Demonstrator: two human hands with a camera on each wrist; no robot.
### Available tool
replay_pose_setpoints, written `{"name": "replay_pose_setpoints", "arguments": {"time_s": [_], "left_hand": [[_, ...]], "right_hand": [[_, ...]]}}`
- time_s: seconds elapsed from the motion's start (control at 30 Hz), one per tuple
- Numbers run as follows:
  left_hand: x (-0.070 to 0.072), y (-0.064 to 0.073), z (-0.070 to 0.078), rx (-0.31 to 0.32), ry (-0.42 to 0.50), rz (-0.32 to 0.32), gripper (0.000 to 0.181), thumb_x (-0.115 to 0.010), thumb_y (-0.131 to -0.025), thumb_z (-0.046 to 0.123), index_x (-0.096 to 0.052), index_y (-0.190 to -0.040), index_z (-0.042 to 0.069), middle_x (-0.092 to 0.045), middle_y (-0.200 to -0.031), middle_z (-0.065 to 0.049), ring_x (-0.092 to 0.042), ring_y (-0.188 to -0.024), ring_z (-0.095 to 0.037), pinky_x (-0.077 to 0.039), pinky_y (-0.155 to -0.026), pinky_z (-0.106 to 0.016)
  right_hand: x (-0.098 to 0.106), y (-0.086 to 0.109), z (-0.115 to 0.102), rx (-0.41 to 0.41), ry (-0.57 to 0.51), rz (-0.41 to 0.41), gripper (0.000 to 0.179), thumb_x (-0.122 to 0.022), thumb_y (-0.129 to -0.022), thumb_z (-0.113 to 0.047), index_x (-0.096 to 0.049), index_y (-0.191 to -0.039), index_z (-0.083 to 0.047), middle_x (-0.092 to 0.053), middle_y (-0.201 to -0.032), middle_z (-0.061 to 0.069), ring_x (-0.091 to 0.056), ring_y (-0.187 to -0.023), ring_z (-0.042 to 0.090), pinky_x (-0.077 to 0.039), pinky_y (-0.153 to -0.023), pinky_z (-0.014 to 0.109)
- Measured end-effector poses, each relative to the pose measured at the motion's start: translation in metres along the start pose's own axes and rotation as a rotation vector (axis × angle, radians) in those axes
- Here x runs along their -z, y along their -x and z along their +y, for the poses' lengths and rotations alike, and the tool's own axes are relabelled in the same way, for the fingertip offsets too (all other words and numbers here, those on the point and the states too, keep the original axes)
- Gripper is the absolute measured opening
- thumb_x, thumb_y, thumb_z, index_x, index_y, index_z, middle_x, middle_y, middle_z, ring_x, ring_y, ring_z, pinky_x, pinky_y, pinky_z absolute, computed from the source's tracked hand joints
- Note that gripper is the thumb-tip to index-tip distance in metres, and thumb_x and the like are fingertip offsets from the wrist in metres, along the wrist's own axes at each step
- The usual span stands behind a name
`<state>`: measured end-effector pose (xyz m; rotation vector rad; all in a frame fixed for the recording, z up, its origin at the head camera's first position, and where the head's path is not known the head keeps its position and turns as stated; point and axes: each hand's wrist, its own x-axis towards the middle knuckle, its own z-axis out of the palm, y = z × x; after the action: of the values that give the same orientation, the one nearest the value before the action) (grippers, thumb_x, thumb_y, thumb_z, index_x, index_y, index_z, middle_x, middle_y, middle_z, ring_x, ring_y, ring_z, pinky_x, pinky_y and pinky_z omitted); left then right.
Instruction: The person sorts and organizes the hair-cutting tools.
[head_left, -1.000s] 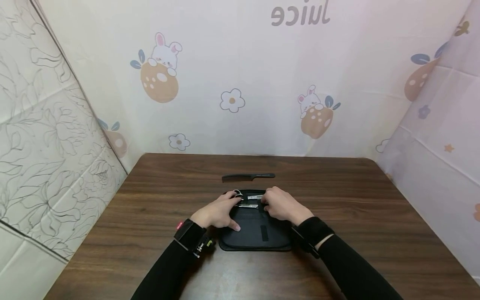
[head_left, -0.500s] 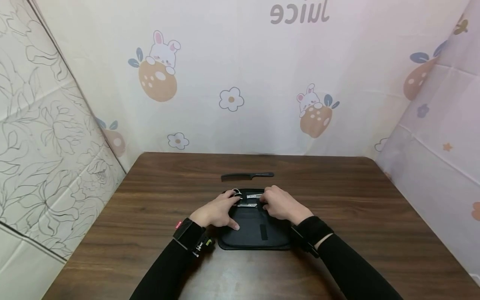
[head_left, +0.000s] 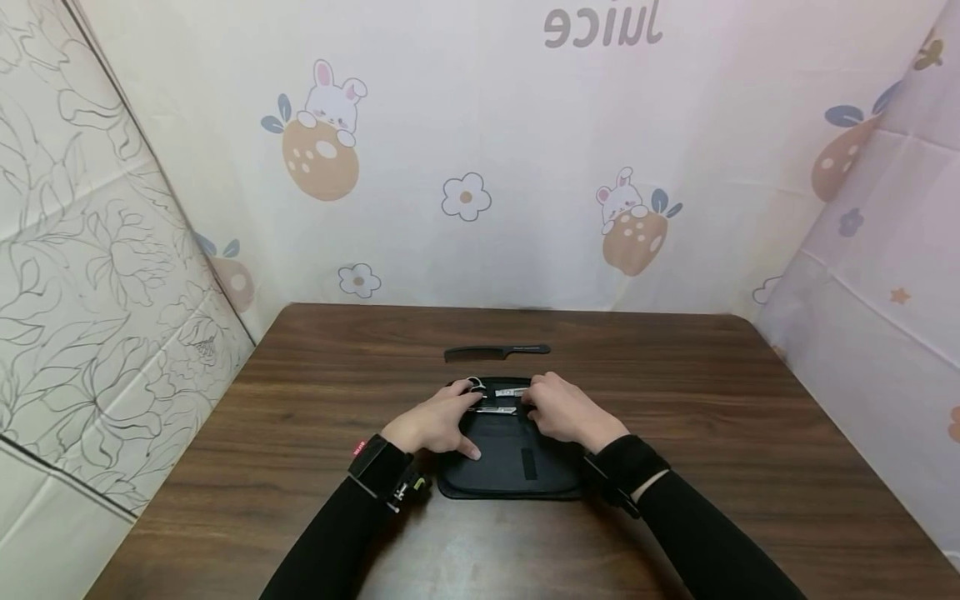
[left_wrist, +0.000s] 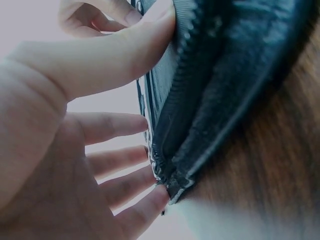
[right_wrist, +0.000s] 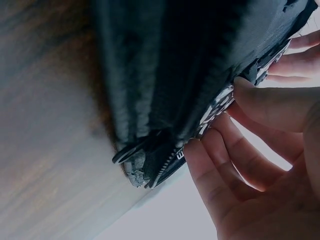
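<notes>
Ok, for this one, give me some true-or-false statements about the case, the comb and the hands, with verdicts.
1. The comb lies on the table, beyond the black case. True.
2. The left hand grips the comb. False: it touches the black case.
3. Metal tools show on the black case, between the hands. True.
4. The right hand is well clear of the black case. False: it touches it too.
5. The comb is white. False: it is black.

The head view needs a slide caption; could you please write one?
Left hand and right hand on a black case; a comb lies beyond it.
</notes>
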<state>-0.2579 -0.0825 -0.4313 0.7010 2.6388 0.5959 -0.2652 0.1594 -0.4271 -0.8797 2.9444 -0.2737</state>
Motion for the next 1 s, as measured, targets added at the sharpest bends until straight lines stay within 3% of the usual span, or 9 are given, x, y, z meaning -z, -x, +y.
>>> {"name": "replay_pose_setpoints", "arguments": {"time_s": [0.77, 1.0], "left_hand": [[-0.0027, -0.0012, -0.0008, -0.012, 0.05, 0.026, 0.093, -0.087, -0.082, 0.03, -0.036, -0.158, 0.01, -0.023, -0.167, -0.008, -0.03, -0.15, -0.028, -0.035, -0.115, -0.045], [-0.0049, -0.0014, -0.0016, -0.033, 0.049, 0.032, 0.093, -0.088, -0.082, 0.028, -0.037, -0.157, 0.008, -0.026, -0.166, -0.009, -0.03, -0.15, -0.028, -0.034, -0.115, -0.045]], "right_hand": [[0.0007, 0.0036, 0.0032, 0.021, -0.013, 0.011, 0.017, -0.071, -0.093, -0.003, -0.077, -0.108, -0.005, -0.067, -0.102, 0.008, -0.062, -0.101, 0.028, -0.052, -0.08, 0.041], [0.0013, 0.0052, -0.0007, 0.001, -0.008, -0.008, 0.011, -0.071, -0.092, -0.003, -0.077, -0.1, -0.008, -0.066, -0.092, 0.004, -0.058, -0.087, 0.021, -0.048, -0.07, 0.037]]}}
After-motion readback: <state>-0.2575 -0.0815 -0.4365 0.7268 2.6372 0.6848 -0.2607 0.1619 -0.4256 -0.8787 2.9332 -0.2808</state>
